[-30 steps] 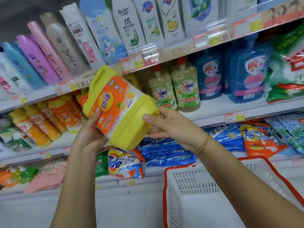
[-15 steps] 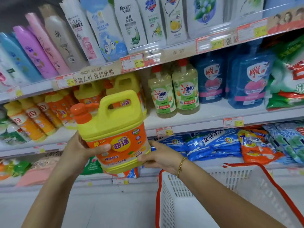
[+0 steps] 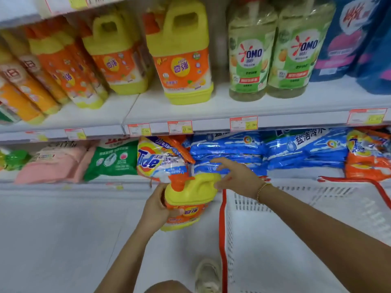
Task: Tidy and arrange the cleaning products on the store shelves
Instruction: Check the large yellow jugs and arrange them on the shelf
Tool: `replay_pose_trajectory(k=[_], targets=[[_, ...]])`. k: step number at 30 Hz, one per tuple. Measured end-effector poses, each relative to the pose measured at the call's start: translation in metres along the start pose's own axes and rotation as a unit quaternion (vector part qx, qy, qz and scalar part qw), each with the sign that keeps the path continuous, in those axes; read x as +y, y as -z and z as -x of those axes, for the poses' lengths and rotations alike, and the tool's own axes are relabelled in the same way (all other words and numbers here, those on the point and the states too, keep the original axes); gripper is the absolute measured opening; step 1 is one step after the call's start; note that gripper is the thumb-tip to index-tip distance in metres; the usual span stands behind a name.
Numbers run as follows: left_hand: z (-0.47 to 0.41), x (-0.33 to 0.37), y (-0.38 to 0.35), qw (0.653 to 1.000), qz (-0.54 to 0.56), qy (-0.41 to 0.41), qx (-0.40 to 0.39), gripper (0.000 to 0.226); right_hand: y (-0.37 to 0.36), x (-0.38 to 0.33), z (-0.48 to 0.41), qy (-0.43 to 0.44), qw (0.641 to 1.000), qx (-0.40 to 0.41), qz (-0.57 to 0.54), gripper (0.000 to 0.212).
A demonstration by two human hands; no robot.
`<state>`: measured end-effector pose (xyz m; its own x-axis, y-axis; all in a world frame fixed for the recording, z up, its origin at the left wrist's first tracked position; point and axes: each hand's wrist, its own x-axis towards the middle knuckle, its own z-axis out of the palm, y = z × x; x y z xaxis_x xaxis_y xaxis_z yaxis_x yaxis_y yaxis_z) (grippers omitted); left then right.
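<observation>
Nearest, a shoe point(image 3: 208, 273) stands on the pale floor, and a white basket point(image 3: 221, 218) with a red rim sits just to its right. Above the floor, in front of the lowest shelf, the left hand point(image 3: 156, 208) grips the jug point(image 3: 190, 193) with its fingers curled round the orange label. The jug is upright, with its orange cap to the left. The right hand point(image 3: 237, 178) is spread wide with straight fingers by the jug's yellow handle. Blur makes it hard to say whether the palm touches the handle.

The jug looks full, so it is probably heavy, with liquid that shifts when it tips. Its plastic wall is stiff and the glossy label may be slippery. The moulded handle is the safest hold, with a palm under the base for the lift.

Just behind the hands, a Tide bag point(image 3: 156, 159) bulges past the shelf edge, with blue bags point(image 3: 232, 153) stacked to its right. A green bag point(image 3: 114, 159) and a pink bag point(image 3: 55, 163) lie further left. These soft bags could be knocked as the jug rises.

Farther up, past the price tags point(image 3: 179, 126), 2 matching jugs point(image 3: 182, 60) stand on the next shelf. There is bare shelf in front of them and to their right. 2 Omo bottles point(image 3: 249, 56) stand to the right of that space, with blue pouches point(image 3: 349, 39) beyond them.
</observation>
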<state>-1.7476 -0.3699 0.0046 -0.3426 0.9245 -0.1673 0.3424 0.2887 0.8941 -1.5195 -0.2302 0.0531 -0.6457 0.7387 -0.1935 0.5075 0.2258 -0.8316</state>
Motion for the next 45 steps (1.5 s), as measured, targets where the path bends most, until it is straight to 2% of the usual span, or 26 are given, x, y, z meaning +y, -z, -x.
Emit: replay_pose_trajectory(k=[3,4,7,9,14,17,21,24,26,27,28,30,31,32,34,35,37,39,41,43,45], targets=[[-0.013,-0.036,-0.019,1.000,-0.021,0.012,-0.019,0.070,-0.024,0.017,-0.029,0.008,0.995,-0.062,0.075,0.034],[-0.016,-0.047,-0.024,1.000,-0.009,0.022,-0.018,0.070,-0.032,0.021,-0.038,0.007,0.991,-0.081,0.102,0.032],[-0.024,-0.077,-0.035,0.999,0.025,0.045,-0.007,0.075,-0.055,0.030,-0.062,0.016,0.965,-0.118,0.235,0.042],[-0.025,-0.090,-0.043,0.998,0.041,0.051,0.001,0.075,-0.065,0.029,-0.073,0.028,0.939,-0.130,0.316,0.040],[-0.016,-0.116,-0.065,0.994,0.055,0.092,0.036,0.064,-0.095,0.032,-0.079,0.080,0.882,-0.161,0.436,0.036],[-0.012,-0.128,-0.067,0.995,0.025,0.098,0.014,0.058,-0.105,0.038,-0.080,0.088,0.869,-0.155,0.461,0.035],[-0.016,-0.121,-0.044,0.993,-0.032,0.103,-0.048,0.052,-0.104,0.040,-0.083,0.063,0.881,-0.170,0.438,0.036],[-0.028,-0.087,-0.010,0.987,-0.122,0.057,-0.084,0.035,-0.088,0.020,-0.084,0.078,0.899,-0.179,0.393,0.027],[-0.037,-0.040,0.022,0.989,-0.146,-0.014,-0.004,0.017,-0.067,-0.013,-0.091,0.157,0.923,-0.090,0.341,0.016],[-0.040,-0.011,0.040,0.988,-0.132,-0.063,0.051,0.008,-0.053,-0.035,-0.096,0.210,0.932,-0.008,0.294,0.017],[-0.044,0.020,0.058,0.982,-0.113,-0.107,0.107,0.012,-0.037,-0.059,-0.103,0.265,0.929,0.086,0.244,0.020],[-0.057,0.070,0.089,0.963,-0.059,-0.176,0.196,0.023,-0.005,-0.099,-0.118,0.334,0.890,0.241,0.197,0.023],[-0.069,0.091,0.101,0.952,-0.025,-0.198,0.231,0.021,0.007,-0.112,-0.128,0.338,0.873,0.283,0.209,0.022],[-0.085,0.108,0.113,0.942,0.008,-0.212,0.259,0.017,0.014,-0.120,-0.140,0.332,0.863,0.305,0.230,0.022],[-0.127,0.132,0.134,0.930,0.043,-0.218,0.292,0.008,0.017,-0.131,-0.165,0.311,0.862,0.280,0.285,0.030],[-0.149,0.141,0.143,0.931,0.038,-0.208,0.297,0.014,0.012,-0.134,-0.175,0.300,0.867,0.246,0.314,0.035],[-0.198,0.145,0.164,0.942,0.019,-0.182,0.280,0.042,-0.002,-0.138,-0.192,0.280,0.862,0.196,0.374,0.052],[-0.234,0.148,0.184,0.950,0.018,-0.174,0.261,0.058,-0.009,-0.143,-0.203,0.270,0.848,0.211,0.405,0.051],[-0.259,0.152,0.202,0.954,0.043,-0.168,0.244,0.057,-0.013,-0.145,-0.207,0.268,0.822,0.246,0.438,0.043],[-0.277,0.155,0.216,0.953,0.092,-0.157,0.240,0.053,-0.015,-0.144,-0.207,0.270,0.806,0.294,0.437,0.044],[-0.290,0.154,0.227,0.955,0.126,-0.135,0.232,0.065,-0.016,-0.138,-0.209,0.284,0.801,0.311,0.427,0.049]])
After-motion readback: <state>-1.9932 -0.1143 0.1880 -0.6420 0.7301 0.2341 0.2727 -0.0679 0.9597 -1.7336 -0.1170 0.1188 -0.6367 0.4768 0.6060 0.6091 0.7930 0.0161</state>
